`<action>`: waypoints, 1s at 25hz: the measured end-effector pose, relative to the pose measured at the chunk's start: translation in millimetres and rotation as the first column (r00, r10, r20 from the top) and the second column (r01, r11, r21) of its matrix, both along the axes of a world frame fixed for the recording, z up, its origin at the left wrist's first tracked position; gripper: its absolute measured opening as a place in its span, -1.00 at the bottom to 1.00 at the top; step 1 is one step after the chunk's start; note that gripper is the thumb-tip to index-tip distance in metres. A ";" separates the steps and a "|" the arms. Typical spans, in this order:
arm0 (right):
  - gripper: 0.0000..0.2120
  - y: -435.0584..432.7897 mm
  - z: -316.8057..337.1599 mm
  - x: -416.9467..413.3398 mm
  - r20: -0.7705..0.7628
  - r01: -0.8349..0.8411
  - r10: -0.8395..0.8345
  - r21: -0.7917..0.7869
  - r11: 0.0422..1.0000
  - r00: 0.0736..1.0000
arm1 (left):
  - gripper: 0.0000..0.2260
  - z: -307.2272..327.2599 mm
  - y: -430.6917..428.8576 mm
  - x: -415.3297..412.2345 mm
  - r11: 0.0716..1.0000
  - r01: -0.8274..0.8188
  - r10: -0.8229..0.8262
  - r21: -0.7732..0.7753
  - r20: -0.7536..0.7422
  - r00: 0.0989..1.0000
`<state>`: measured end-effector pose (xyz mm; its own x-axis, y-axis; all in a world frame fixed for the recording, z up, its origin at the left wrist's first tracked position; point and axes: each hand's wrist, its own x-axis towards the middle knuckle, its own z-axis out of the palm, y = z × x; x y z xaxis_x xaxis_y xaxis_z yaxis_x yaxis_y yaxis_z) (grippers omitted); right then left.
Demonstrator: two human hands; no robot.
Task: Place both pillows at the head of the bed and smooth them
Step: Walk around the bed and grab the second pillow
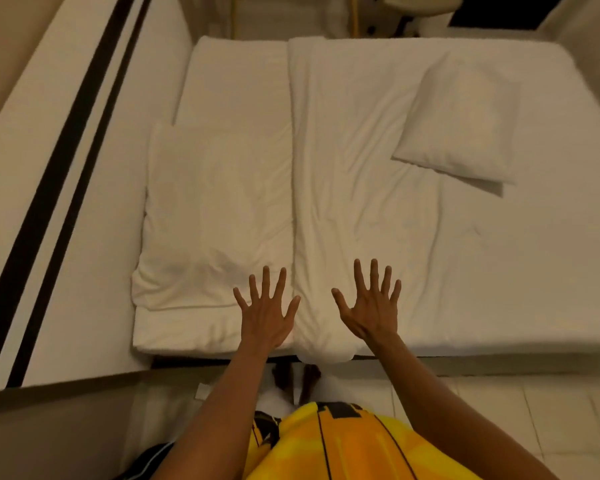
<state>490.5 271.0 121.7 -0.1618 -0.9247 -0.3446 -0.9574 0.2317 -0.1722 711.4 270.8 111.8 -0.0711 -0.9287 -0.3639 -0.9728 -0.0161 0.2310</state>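
A white bed [520, 271] fills the middle of the head view. One white pillow [208, 216] lies flat at the bed's left end, beside the wall. A second white pillow [461, 123] lies tilted on the rumpled white blanket [361, 174], toward the far right. My left hand [265, 306] is spread open above the near edge of the bed, just right of the left pillow's corner. My right hand [369, 303] is spread open above the blanket's near edge. Neither hand holds anything.
A pale wall with two black stripes [59, 188] runs along the left of the bed. A ledge [49, 427] stands at the near left. Tiled floor [499, 410] lies at my feet. A yellow cord [354, 19] and furniture sit beyond the bed.
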 end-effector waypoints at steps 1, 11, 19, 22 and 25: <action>-0.19 3.4 1.5 -10.8 -0.004 0.048 -0.048 0.012 0.999 0.999 | -0.33 2.3 -3.5 -11.8 0.999 0.040 -0.040 -0.001 0.004 0.999; -0.20 71.7 6.3 -188.2 0.034 0.297 -0.298 0.037 0.954 0.954 | -0.32 30.6 -10.8 -167.9 0.992 0.117 -0.118 0.043 0.020 0.993; -0.21 172.4 26.3 -433.2 -0.022 0.505 -0.504 0.010 0.863 0.863 | -0.32 40.7 19.1 -441.6 0.918 0.396 -0.396 -0.029 -0.010 0.918; -0.21 209.5 37.1 -522.5 -0.037 0.595 -0.595 -0.008 0.804 0.803 | -0.33 46.0 35.2 -545.8 0.845 0.531 -0.533 -0.060 -0.030 0.846; -0.22 234.1 34.8 -593.4 -0.043 0.659 -0.659 -0.011 0.752 0.751 | -0.34 46.9 48.5 -635.4 0.742 0.663 -0.669 -0.098 -0.045 0.742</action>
